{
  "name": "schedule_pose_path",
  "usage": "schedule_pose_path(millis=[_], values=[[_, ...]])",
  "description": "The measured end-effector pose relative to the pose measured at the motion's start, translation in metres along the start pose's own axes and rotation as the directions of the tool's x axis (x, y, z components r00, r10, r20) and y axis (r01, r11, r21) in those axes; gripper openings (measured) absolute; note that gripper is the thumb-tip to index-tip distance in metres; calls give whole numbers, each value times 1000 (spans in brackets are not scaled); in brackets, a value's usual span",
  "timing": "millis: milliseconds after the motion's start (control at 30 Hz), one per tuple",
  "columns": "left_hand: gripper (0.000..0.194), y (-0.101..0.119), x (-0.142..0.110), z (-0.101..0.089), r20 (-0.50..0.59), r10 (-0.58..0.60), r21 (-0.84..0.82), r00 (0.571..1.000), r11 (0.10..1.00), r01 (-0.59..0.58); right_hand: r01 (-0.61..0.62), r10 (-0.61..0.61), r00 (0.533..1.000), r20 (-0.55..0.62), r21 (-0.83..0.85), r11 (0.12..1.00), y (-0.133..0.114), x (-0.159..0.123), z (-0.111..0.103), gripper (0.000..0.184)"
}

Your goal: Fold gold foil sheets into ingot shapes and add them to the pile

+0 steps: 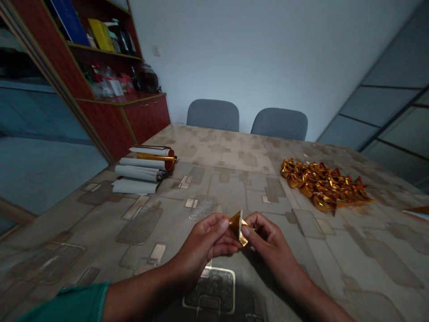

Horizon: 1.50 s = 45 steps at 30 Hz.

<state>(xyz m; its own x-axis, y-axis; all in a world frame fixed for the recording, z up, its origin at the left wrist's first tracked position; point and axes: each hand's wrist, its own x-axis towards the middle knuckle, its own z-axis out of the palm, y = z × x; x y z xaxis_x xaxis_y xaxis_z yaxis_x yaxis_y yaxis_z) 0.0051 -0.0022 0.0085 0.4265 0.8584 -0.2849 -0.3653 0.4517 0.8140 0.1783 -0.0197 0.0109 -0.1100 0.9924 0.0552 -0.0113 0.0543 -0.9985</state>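
Observation:
Between my two hands, above the near middle of the table, is a small piece of folded gold foil paper with a pale edge showing. My left hand pinches it from the left, thumb on top and fingers curled beneath. On the other side, my right hand grips the paper between thumb and fingers. Parts of the paper are hidden behind the fingers. Further right stand rows of folded gold paper ingots, packed close together. To the left lie several curled stacks of gold-and-white paper sheets.
The table has a patterned cover. A flat piece of gold paper lies by its right edge. Two grey chairs stand at the far side, before a white wall. A red-brown cabinet with filled shelves is at the back left.

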Motion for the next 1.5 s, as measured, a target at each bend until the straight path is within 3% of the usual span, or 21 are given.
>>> schedule_pose_path(millis=[167, 333, 467, 600, 733, 833, 933, 1067, 1200, 1300, 1367, 1500], values=[[33, 1, 0, 0, -70, 77, 49, 995, 996, -74, 34, -40, 996, -82, -75, 997, 1, 0, -1, 34], [37, -4, -1, 2, -46, 20, 35, 999, 999, -19, 141, -176, 977, -116, -264, 954, 2, -6, 5, 20], [40, -7, 0, 1, -4, 9, -14, 1000, 1000, -9, 313, -408, 911, -64, -537, 784, -1, -10, 8, 16], [32, -10, 0, -2, 94, 52, -48, 994, 998, -47, 484, -584, 809, 72, -646, 590, -4, -12, 7, 18], [37, -9, -3, -1, 207, 129, -48, 970, 991, -122, 571, -644, 743, 180, -673, 470, -4, -15, 5, 15], [42, -7, -5, 1, 231, 118, -19, 966, 993, -117, 592, -642, 733, 225, -675, 440, -3, -16, 4, 13], [38, -4, -6, 2, 165, 99, 55, 981, 993, -109, 550, -588, 781, 209, -677, 490, -1, -14, 4, 16], [33, -2, -4, 1, 97, 109, 118, 989, 986, -120, 439, -484, 866, 125, -651, 618, 1, -8, 5, 28], [38, 0, -3, 1, 16, 105, 150, 994, 983, -106, 341, -332, 936, 118, -536, 772, -6, -8, 6, 29], [39, 2, -3, 1, -8, 98, 161, 995, 982, -96, 206, -171, 976, 138, -304, 930, -10, -10, 5, 17], [39, 1, -4, 1, 2, 105, 169, 994, 980, -104, 112, -97, 985, 144, -101, 989, -7, -10, 4, 6], [39, -2, -4, 0, 46, 91, 131, 995, 987, -97, -37, 0, 988, 156, 238, 971, 4, -5, 1, 21]])
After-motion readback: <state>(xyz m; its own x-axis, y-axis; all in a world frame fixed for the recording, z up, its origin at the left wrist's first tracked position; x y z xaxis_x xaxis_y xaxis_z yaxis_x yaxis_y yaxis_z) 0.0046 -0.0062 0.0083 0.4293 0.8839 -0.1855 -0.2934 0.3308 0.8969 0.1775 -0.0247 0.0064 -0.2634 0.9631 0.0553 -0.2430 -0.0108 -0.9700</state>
